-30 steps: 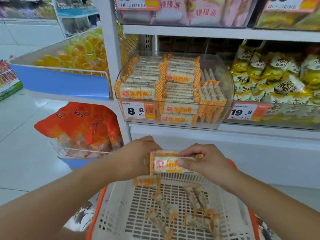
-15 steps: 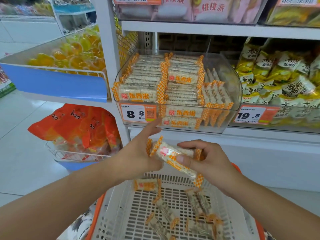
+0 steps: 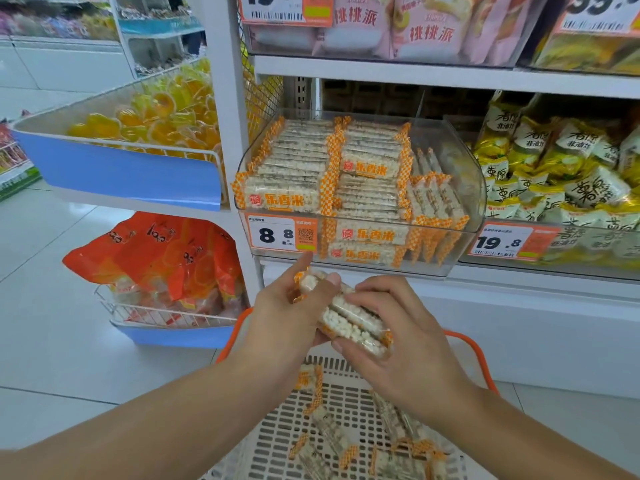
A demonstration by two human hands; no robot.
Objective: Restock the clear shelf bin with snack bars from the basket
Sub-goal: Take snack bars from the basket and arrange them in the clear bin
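Both hands hold a small stack of snack bars (image 3: 349, 320), white puffed rice in clear wrappers with orange checked ends, just below the clear shelf bin (image 3: 464, 188). My left hand (image 3: 287, 317) grips the stack's far end with thumb on top. My right hand (image 3: 398, 341) wraps round the near end. The bin holds rows of the same bars, stacked flat at left and middle, upright at right. Under my hands is the white slotted basket (image 3: 277, 445) with an orange rim, with several loose bars (image 3: 332, 434) in it.
An 8.8 price tag (image 3: 282, 234) is on the bin's front. Yellow snack bags (image 3: 561, 174) fill the bin to the right. A blue-fronted tray of yellow jelly cups (image 3: 152, 116) and a wire rack of orange bags (image 3: 162, 258) stand at left. Pink packs (image 3: 415, 26) sit on the shelf above.
The bars have turned from facing me flat to lying edge-on between both hands, and both hands have risen a little toward the bin. My left hand now closes round the far end.
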